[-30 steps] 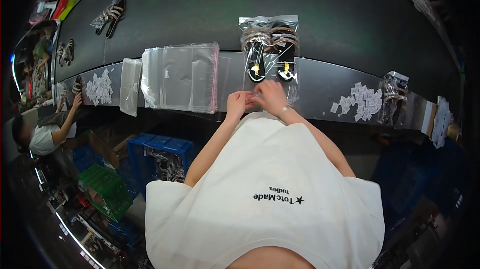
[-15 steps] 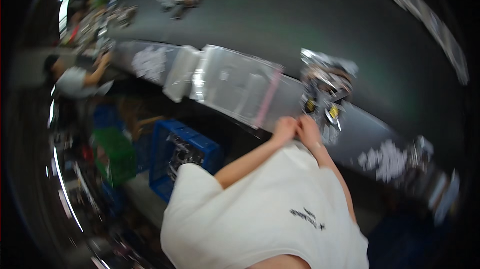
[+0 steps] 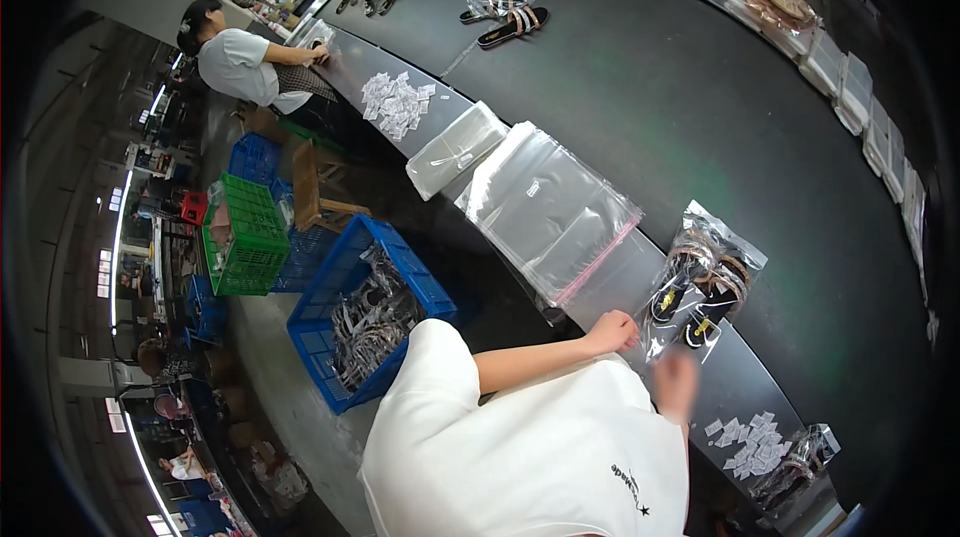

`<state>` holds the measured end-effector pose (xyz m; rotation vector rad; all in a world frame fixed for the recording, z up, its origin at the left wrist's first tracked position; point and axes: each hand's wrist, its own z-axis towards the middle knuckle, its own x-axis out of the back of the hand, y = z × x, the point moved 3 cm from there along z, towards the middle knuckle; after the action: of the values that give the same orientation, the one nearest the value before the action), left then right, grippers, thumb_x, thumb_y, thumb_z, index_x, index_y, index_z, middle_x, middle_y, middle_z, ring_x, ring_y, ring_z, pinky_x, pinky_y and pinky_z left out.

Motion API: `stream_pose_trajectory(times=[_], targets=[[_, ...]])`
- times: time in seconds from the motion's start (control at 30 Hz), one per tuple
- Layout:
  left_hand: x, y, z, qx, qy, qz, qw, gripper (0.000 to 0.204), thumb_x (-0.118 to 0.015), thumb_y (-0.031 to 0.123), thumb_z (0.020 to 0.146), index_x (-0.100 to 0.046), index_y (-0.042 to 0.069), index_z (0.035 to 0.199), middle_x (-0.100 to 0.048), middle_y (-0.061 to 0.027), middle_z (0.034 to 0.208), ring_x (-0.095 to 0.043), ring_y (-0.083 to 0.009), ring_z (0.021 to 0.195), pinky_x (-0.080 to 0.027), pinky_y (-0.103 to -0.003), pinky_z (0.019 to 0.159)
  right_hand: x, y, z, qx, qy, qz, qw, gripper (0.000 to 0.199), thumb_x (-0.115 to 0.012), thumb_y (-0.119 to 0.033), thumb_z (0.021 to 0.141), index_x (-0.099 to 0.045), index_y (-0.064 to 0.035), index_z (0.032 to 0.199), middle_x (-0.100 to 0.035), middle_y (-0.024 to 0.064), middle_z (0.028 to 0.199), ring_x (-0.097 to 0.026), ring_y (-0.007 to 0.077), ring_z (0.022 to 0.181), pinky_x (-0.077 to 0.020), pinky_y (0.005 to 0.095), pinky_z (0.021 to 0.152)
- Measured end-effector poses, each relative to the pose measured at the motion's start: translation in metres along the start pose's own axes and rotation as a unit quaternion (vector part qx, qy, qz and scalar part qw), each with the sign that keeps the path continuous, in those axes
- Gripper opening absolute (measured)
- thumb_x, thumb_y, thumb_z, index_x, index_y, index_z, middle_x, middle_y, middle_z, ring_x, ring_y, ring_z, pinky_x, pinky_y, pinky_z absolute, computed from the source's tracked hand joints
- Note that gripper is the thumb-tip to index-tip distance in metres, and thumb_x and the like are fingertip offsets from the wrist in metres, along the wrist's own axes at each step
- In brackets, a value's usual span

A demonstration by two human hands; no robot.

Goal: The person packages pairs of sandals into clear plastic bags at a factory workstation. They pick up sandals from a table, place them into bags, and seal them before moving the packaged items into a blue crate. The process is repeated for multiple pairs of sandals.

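Observation:
A clear plastic bag (image 3: 734, 237) holding a pair of dark-soled strappy sandals (image 3: 702, 287) lies on the metal ledge and the dark belt in front of me. My left hand (image 3: 612, 332) is at the bag's near left corner, fingers curled in; whether they pinch anything is hidden. My right hand (image 3: 676, 385) hovers just below the bag's near edge, smeared by motion. Left of the bag, a stack of flat clear bags (image 3: 550, 207) with a pink strip along one edge rests on the ledge.
White paper slips (image 3: 757, 445) and another bagged sandal (image 3: 795, 467) lie at the right. Further left are smaller bags (image 3: 457, 149) and more slips (image 3: 397, 104). A blue crate (image 3: 325, 362) of bagged items stands on the floor. A co-worker (image 3: 240, 62) works at far left.
My hands, close together before, have moved apart, the right one toward me and rightward. The view has swung, so the sandal bag and ledge sit lower and further right in it.

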<state>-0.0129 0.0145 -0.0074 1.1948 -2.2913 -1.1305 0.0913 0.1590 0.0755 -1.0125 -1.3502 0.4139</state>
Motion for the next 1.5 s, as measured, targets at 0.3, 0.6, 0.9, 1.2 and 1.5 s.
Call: stream_pose_trajectory(times=[0.3,0.6,0.9,1.2,1.5], targets=[[0.003,0.015,-0.006,-0.079,0.039,0.105,0.991,0.029,-0.04,0.013,0.088,-0.06,-0.006,0.079,-0.063,-0.0129,0.073,-0.062,-0.0195,0.063,-0.053,-0.031,0.056,-0.045,-0.024,0.028,0.143,-0.069,-0.038,0.987,0.016,-0.065,-0.008,0.069,-0.05,-0.0039,0.069,-0.048,0.0106,0.07,-0.049,0.0297,0.07,-0.0392,0.038,0.062],[0.054,0.0,-0.019,-0.084,0.031,0.08,0.993,0.024,-0.045,0.015,0.09,-0.054,-0.002,0.104,-0.062,-0.0166,0.091,-0.063,-0.0233,0.079,-0.052,-0.032,0.069,0.047,0.175,-0.211,-0.267,-0.492,-0.303,0.772,0.015,-0.056,-0.017,0.077,-0.06,-0.0062,0.086,-0.059,0.0126,0.091,-0.057,0.0257,0.088,-0.0451,0.0363,0.078],[0.005,0.061,0.017,-0.534,-0.162,0.513,0.652,0.04,-0.056,0.0,0.068,-0.058,0.011,0.106,-0.058,-0.0132,0.104,-0.055,-0.0313,0.099,-0.044,-0.041,0.086,0.05,0.075,-0.005,0.168,-0.03,-0.287,0.943,0.034,-0.054,0.001,0.073,-0.053,-0.006,0.105,-0.057,0.0118,0.104,-0.052,0.0269,0.1,-0.0431,0.038,0.085],[0.02,0.03,0.075,0.153,-0.24,0.045,0.958,0.016,-0.047,0.017,0.088,-0.052,0.003,0.082,-0.059,-0.0064,0.062,-0.059,-0.016,0.055,-0.05,-0.029,0.057,-0.036,0.156,0.0,-0.434,0.13,0.559,0.694,0.025,-0.055,-0.029,0.087,-0.056,-0.0043,0.082,-0.056,0.0043,0.063,-0.052,0.0127,0.047,-0.0414,0.0286,0.042],[-0.185,0.251,-0.044,-0.468,-0.162,0.367,0.787,0.034,-0.059,0.012,0.08,-0.049,-0.002,0.11,-0.058,-0.0145,0.083,-0.058,-0.021,0.075,-0.045,-0.033,0.069,0.151,0.104,-0.014,-0.087,0.448,0.629,0.63,0.026,-0.058,-0.029,0.086,-0.06,-0.0048,0.095,-0.061,0.0024,0.079,-0.054,0.0081,0.062,-0.0387,0.0221,0.051]])
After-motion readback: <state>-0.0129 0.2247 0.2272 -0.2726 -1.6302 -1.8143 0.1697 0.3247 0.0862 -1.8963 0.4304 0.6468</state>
